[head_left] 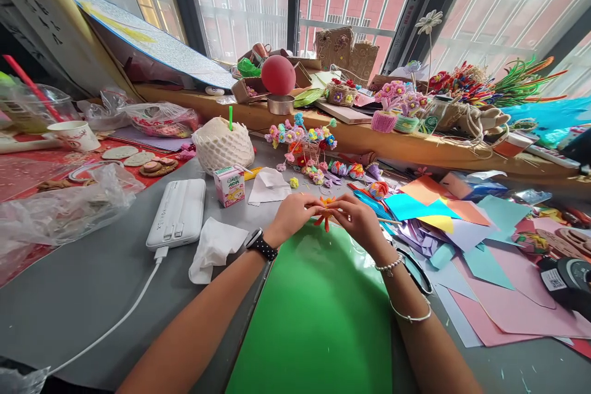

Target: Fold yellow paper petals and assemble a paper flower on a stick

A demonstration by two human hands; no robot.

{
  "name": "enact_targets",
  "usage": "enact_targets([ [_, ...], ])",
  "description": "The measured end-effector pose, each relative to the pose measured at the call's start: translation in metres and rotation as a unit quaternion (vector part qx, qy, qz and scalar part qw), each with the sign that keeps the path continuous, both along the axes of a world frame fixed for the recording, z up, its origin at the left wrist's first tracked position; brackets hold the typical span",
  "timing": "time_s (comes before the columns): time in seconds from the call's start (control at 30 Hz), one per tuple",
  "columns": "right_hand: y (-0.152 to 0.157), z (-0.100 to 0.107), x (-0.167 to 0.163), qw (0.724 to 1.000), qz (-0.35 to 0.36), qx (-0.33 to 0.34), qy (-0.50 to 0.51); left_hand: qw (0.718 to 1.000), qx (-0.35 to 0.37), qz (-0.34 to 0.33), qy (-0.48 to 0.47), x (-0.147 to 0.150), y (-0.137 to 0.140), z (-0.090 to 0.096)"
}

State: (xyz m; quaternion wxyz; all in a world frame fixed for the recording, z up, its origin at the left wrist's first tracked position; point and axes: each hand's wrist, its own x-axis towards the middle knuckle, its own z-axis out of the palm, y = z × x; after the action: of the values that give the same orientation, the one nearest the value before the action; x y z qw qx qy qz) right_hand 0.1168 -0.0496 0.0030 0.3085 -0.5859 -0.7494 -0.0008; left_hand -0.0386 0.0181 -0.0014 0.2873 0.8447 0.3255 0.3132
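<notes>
Above the far end of a green sheet [323, 314], my left hand [293, 217] and my right hand [359, 225] meet at a small orange piece with several finger-like strips [325, 225]. Fingertips of both hands are closed on its upper part, and its strips hang below them. Its material is too small to make out. A dark watch is on my left wrist, bracelets on my right. Just beyond the hands lie colourful folded balls [378, 190] and a bunch of small multicoloured flowers [302, 138].
At left are a white power bank [178, 212] with its cable, a crumpled tissue [217, 249], a small pink carton [229, 186] and a foam-netted coconut [223, 146]. Coloured paper sheets [508, 295] spread at right. A wooden ledge [332, 129] bearing crafts runs behind.
</notes>
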Motion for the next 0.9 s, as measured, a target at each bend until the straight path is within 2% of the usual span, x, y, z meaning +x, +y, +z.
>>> enact_targets([
  [0.27,0.006,-0.005,0.002,0.986,-0.110,-0.105,0.068,0.991,0.115,0.023,0.061,0.004,-0.007,0.005],
  [0.43,0.007,-0.008,0.006,0.971,-0.076,-0.185,0.131,0.982,0.168,0.028,0.080,0.005,-0.010,0.004],
  [0.63,0.008,-0.010,0.009,0.974,-0.074,-0.174,0.128,0.982,0.169,0.029,0.080,0.005,-0.012,0.004],
  [0.7,0.007,-0.009,0.009,0.975,-0.088,-0.164,0.123,0.988,0.140,0.018,0.059,0.005,-0.011,0.005],
  [0.77,0.007,-0.007,0.010,0.975,-0.100,-0.157,0.120,0.997,0.079,0.012,-0.002,0.002,-0.006,0.008],
  [0.83,0.006,-0.004,0.012,0.974,-0.103,-0.158,0.122,0.994,-0.021,0.030,-0.103,-0.003,0.001,0.010],
  [0.9,0.004,0.000,0.014,0.973,-0.079,-0.171,0.129,0.964,-0.153,0.055,-0.213,-0.008,0.010,0.011],
])
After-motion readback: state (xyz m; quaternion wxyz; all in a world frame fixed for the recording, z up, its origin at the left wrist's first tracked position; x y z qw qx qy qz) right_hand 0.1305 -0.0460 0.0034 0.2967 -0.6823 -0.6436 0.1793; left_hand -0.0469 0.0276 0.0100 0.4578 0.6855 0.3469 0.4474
